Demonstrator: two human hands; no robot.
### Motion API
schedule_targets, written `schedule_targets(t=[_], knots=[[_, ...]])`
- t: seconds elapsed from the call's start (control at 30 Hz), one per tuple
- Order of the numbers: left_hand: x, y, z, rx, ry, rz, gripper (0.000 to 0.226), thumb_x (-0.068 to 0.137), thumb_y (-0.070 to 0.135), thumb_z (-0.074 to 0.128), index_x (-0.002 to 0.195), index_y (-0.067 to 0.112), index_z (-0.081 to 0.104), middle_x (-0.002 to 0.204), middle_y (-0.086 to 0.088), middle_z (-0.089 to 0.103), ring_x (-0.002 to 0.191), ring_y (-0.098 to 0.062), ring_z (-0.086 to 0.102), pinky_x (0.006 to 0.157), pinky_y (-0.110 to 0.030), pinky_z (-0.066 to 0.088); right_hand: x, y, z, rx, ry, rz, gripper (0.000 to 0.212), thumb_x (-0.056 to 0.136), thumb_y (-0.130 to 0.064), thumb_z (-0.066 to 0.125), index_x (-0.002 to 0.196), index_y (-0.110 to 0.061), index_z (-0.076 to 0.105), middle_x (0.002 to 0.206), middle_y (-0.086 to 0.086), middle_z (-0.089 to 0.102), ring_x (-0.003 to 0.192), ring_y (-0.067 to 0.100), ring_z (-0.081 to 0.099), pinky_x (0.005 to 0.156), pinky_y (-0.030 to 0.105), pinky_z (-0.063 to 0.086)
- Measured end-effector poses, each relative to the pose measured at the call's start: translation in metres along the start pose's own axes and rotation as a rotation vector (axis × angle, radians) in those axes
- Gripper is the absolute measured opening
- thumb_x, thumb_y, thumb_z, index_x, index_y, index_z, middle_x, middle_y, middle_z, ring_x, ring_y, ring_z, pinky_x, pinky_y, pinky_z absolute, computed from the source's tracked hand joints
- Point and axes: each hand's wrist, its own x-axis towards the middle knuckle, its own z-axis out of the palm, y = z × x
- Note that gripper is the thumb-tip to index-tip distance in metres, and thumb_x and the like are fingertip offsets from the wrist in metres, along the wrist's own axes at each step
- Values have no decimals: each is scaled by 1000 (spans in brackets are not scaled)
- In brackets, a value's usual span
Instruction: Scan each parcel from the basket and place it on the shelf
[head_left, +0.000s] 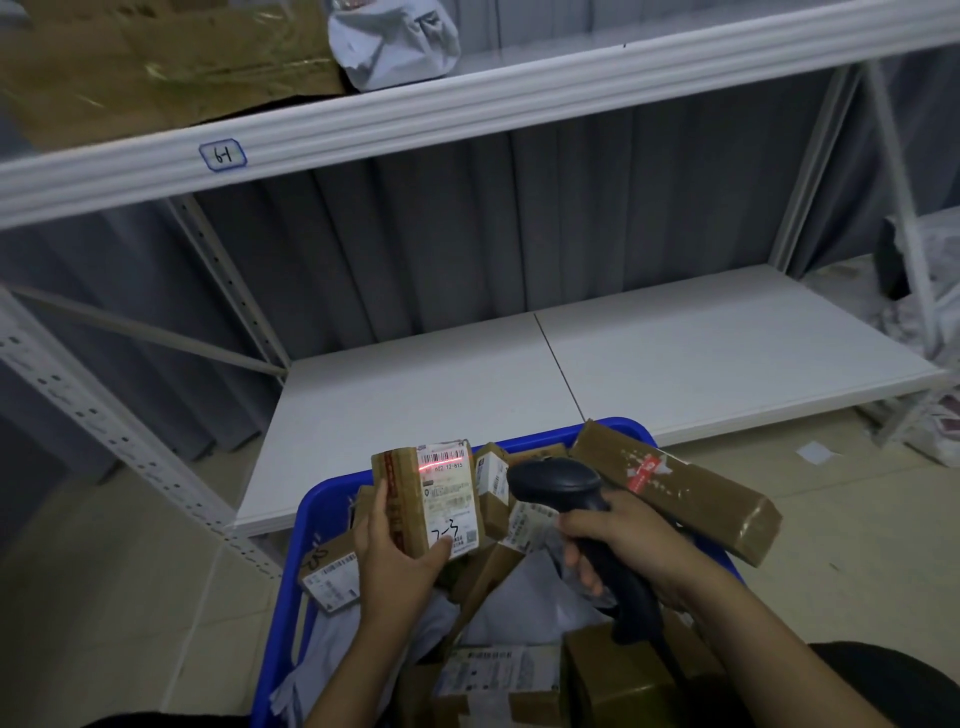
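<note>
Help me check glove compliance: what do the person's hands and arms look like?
No gloves: the left hand and right hand are bare, forearms uncovered, with no watch or rings visible. Near the right upper arm, black fabric may be a short sleeve.

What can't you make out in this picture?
Head view, all of it:
1. Fine print on the label of the box held in the left hand: too small.
2. The bottom of the blue basket: buried under parcels.
3. The cardboard and white bag on the upper shelf: cut off by the top edge.
4. The scanner trigger: covered by the right hand.
</note>
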Motion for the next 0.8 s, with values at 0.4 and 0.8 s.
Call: schedule_targets(t=[0.4, 0.8], knots=[[-14, 77, -23, -373, -190, 78, 61, 89, 14, 65, 139, 34, 38, 127, 5, 55, 98, -13, 64, 66, -25, 58, -31, -31, 4, 157, 228, -185, 37, 69, -31, 80, 95, -5, 71, 92, 21, 73, 82, 32, 72, 78, 42, 58], [-3, 260, -74, -440, -286, 603, 63, 93, 31, 59, 144, 46, 26, 121, 29, 56, 104, 13, 57, 77, -7, 48, -55, -175, -2, 225, 407, -683, 47, 53, -40, 81, 95, -20, 74, 100, 17, 73, 101, 36, 68, 96, 53, 52]])
